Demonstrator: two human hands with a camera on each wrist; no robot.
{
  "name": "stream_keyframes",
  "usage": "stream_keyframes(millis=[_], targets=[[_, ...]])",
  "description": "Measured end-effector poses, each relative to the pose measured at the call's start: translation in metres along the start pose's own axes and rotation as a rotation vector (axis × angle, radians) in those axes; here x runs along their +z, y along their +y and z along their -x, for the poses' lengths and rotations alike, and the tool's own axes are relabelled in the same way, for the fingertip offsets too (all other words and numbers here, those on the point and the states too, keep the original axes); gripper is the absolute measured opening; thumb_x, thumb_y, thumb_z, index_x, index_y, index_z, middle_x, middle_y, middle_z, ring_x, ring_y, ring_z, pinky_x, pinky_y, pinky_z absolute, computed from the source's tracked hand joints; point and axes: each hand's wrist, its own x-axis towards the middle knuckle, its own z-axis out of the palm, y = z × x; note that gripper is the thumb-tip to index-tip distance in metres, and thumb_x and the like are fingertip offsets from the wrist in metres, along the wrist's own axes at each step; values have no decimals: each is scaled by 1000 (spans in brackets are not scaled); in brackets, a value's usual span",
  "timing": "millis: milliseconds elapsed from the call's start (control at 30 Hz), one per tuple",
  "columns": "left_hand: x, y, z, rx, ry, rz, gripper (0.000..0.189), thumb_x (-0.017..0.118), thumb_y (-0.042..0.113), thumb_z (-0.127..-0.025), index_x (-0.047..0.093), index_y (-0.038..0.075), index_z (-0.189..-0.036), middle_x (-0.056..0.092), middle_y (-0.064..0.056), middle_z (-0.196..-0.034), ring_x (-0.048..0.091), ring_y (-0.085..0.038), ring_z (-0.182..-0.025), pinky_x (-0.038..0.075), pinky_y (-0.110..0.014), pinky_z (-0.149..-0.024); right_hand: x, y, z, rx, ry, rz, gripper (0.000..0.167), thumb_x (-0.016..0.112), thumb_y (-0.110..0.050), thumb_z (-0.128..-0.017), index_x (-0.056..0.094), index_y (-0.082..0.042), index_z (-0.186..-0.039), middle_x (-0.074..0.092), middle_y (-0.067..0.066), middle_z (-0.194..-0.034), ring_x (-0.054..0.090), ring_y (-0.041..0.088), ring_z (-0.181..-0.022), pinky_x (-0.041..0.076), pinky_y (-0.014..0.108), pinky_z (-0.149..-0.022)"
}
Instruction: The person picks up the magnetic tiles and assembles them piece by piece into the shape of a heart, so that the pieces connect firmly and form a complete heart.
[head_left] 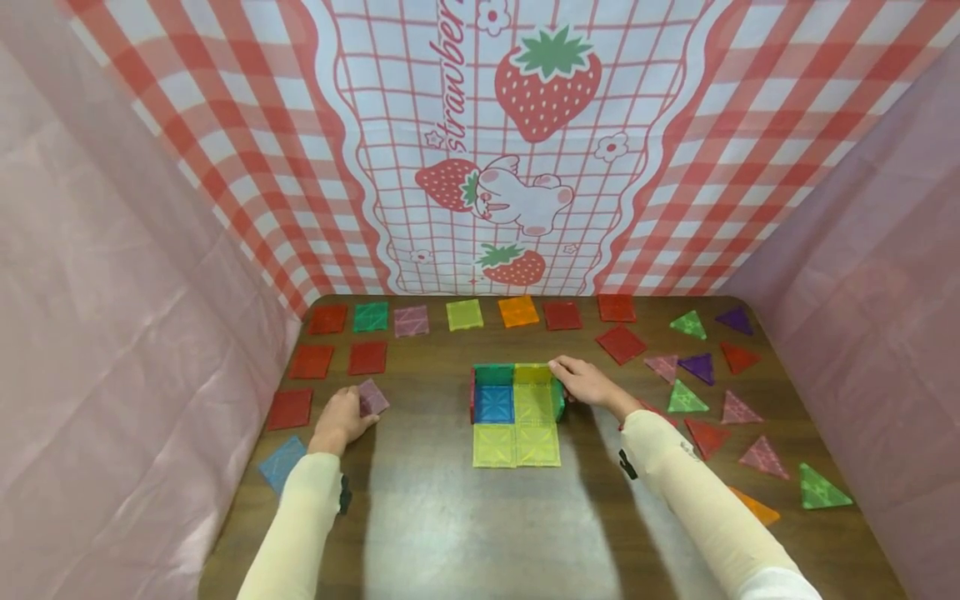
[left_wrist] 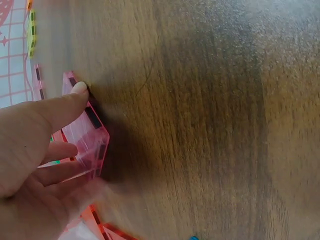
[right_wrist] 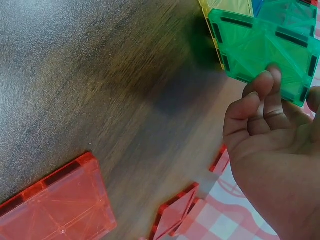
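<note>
A translucent pink square magnetic tile (head_left: 372, 397) is pinched in my left hand (head_left: 341, 421) above the left of the table; in the left wrist view the thumb lies along the edge of that pink tile (left_wrist: 86, 137). At mid-table stands a tile build with a blue base tile (head_left: 494, 405), yellow base tiles (head_left: 516, 446) and upright tiles on three sides. My right hand (head_left: 588, 385) holds its back right corner, bent fingers against the outer face of the upright green tile (right_wrist: 265, 52). Upright green (head_left: 493, 374) and yellow (head_left: 531, 373) tiles form the back; a red one (head_left: 472, 396) stands left.
Loose square tiles, such as a red one (head_left: 367, 357) and an orange one (head_left: 518, 312), lie along the back and left. A blue tile (head_left: 282, 463) is beside my left forearm. Several triangle tiles, including a green one (head_left: 821, 487), spread over the right side.
</note>
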Motion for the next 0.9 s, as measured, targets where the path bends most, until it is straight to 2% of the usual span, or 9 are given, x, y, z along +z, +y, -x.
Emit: stream_keyframes(millis=[100, 267, 333, 400, 533, 633, 733, 800, 900], targets=[[1, 0, 0, 22, -22, -30, 56, 80, 23, -87, 55, -14, -120, 60, -31, -112, 61, -46, -107, 51, -56, -96, 1, 0, 1, -3, 3, -4, 46, 36, -40, -111, 59, -1, -121, 58, 7, -73, 55, 24, -61, 47, 34, -64], [1, 3, 0, 46, -55, -76, 86, 81, 28, -81, 40, -13, -143, 53, -37, -123, 56, -52, -112, 49, -60, -98, 1, 0, 1, -5, 1, -11, 46, 36, -39, -111, 58, -1, -124, 58, 7, -74, 56, 26, -62, 47, 34, -65], [2, 6, 1, 59, -46, -79, 93, 80, 30, -77, 36, -14, -146, 52, -38, -124, 56, -52, -112, 50, -59, -98, 1, 1, 1, -3, -1, -9, 46, 37, -39, -111, 58, -1, -126, 58, 6, -74, 56, 23, -62, 48, 34, -65], [4, 11, 3, 74, -31, -56, 93, 79, 31, -74, 38, -15, -144, 51, -37, -122, 57, -49, -109, 52, -58, -97, 1, 2, 0, -1, 0, -8, 46, 37, -39, -110, 58, -1, -128, 59, 6, -75, 55, 21, -62, 48, 34, -65], [10, 26, 8, 104, -37, 115, 90, 79, 29, -71, 40, -9, -143, 49, -29, -123, 59, -40, -106, 54, -53, -94, 0, 2, -1, 5, -3, -11, 47, 39, -39, -110, 57, -1, -132, 60, 7, -77, 56, 20, -64, 49, 34, -65], [17, 42, 13, 138, -91, 316, 90, 81, 21, -72, 38, -7, -146, 48, -24, -129, 58, -37, -116, 52, -50, -101, -1, 2, -1, 10, -6, -16, 47, 39, -39, -110, 57, -1, -133, 60, 7, -78, 57, 21, -65, 49, 33, -66], [26, 59, 17, 195, -146, 481, 88, 83, 10, -71, 39, -9, -145, 49, -24, -134, 57, -40, -124, 49, -50, -105, 0, 2, -1, 8, -8, -16, 48, 39, -38, -110, 57, 0, -134, 60, 7, -77, 57, 21, -65, 49, 33, -65], [33, 70, 20, 227, -184, 551, 87, 84, 6, -71, 40, -9, -145, 50, -24, -135, 57, -42, -124, 49, -50, -106, 0, 2, -1, 4, -12, -14, 48, 39, -37, -110, 56, 0, -134, 60, 7, -77, 56, 20, -65, 49, 34, -65], [43, 82, 23, 268, -231, 609, 87, 83, 0, -70, 41, -8, -145, 52, -25, -136, 59, -42, -121, 50, -51, -104, 1, 1, 0, 8, -13, -10, 49, 38, -38, -110, 55, 0, -136, 60, 7, -77, 56, 19, -64, 50, 34, -66]])
